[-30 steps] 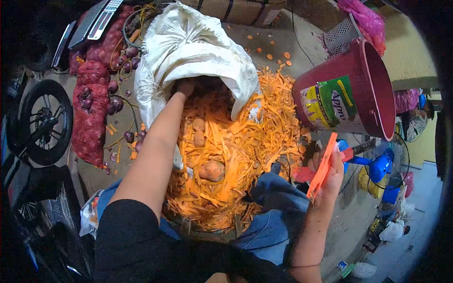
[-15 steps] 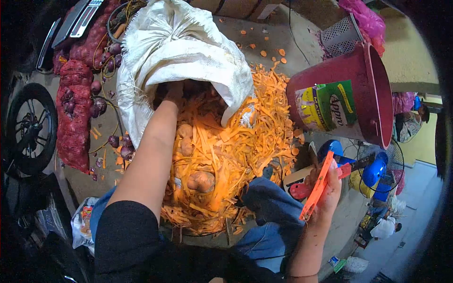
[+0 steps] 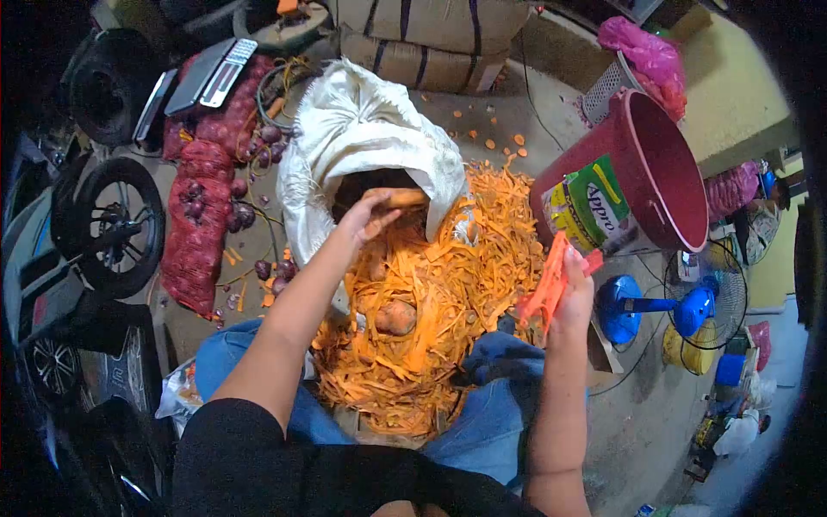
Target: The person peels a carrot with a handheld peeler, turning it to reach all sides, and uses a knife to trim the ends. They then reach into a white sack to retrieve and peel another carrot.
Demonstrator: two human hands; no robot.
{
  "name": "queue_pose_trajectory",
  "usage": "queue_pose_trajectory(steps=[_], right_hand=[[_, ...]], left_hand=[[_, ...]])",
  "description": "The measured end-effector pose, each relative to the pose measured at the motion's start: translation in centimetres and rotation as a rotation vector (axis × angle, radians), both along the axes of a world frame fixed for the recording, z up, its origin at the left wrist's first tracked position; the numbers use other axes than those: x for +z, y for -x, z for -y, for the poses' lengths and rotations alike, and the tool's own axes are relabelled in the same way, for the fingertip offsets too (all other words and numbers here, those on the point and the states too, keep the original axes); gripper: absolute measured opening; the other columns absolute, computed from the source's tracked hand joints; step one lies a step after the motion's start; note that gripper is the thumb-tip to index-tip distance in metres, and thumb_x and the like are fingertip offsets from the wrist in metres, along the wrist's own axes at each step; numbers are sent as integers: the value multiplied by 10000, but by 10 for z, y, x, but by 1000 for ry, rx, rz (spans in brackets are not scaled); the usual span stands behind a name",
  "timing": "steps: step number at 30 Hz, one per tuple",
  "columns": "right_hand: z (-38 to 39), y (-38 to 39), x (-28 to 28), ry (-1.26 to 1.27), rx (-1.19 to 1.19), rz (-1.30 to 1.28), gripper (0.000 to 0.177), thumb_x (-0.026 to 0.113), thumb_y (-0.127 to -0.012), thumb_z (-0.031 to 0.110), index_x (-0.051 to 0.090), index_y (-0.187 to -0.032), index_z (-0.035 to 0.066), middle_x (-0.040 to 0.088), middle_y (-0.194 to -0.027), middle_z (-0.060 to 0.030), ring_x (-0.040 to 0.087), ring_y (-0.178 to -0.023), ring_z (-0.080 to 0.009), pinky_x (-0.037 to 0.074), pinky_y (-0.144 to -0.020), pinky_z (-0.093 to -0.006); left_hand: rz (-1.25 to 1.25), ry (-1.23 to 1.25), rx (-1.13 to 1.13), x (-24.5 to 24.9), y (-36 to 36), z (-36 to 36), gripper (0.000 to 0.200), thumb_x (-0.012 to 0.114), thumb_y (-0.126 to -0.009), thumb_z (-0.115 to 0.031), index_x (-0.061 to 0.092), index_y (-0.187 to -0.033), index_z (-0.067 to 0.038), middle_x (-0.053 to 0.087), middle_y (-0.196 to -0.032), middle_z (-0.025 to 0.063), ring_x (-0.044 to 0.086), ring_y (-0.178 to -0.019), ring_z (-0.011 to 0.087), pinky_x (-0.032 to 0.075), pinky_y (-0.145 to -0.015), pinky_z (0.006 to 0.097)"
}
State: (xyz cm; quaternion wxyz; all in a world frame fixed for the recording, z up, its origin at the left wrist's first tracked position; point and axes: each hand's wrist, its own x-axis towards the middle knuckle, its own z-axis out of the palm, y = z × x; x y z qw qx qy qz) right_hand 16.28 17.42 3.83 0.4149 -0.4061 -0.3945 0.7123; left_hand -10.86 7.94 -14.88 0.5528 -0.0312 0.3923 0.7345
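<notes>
Left grip: left hand (image 3: 366,220) closed around an orange root (image 3: 398,198), fingers wrapped over one end, at the mouth of the white sack (image 3: 362,129).
Right grip: right hand (image 3: 575,289) clamped on an orange peeler (image 3: 547,289), raised beside the knee, well apart from the root.
Root position: lifted just out of the sack opening, above the peel heap (image 3: 431,345).
Surroundings: another root (image 3: 396,317) lying on the heap; red bucket (image 3: 637,172) tilted to the right; red mesh onion bags (image 3: 202,207) to the left.
Risk, slip: held by one end only, the root could probably slide free and drop into the peelings.
Risk, blade: the peeler edge sits near the palm; a careless regrip may nick the fingers.
</notes>
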Motion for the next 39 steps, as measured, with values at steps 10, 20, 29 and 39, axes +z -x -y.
queue_pose_trajectory(steps=[10,20,29,39], right_hand=[[17,-9,-3,-38,31,-93,132,485,-779,123,485,-815,-4,494,-761,-14,480,-674,-93,399,-620,-230],[33,-17,9,54,71,-237,183,448,-799,189,486,-821,11,531,-737,-58,522,-593,-163,447,-505,-316],[52,36,11,77,159,-290,221,435,-808,171,493,-890,-26,535,-794,-67,535,-696,-147,454,-599,-287],[54,111,-11,-70,116,-109,244,451,-804,222,506,-769,-14,530,-653,-43,502,-522,-104,416,-481,-246]], left_hand=[[206,-223,-3,127,-73,67,403,456,-762,-248,391,-1033,43,457,-997,196,483,-926,287,487,-667,343],[286,-199,-174,200,-148,107,430,312,-712,-151,340,-1062,97,501,-897,205,533,-748,259,467,-680,336],[156,-229,-345,184,-129,101,432,220,-837,-390,381,-1049,-50,509,-776,96,514,-630,177,441,-524,299],[320,-320,-230,151,-106,82,381,270,-834,-339,431,-991,-31,522,-792,93,530,-658,207,451,-563,330]])
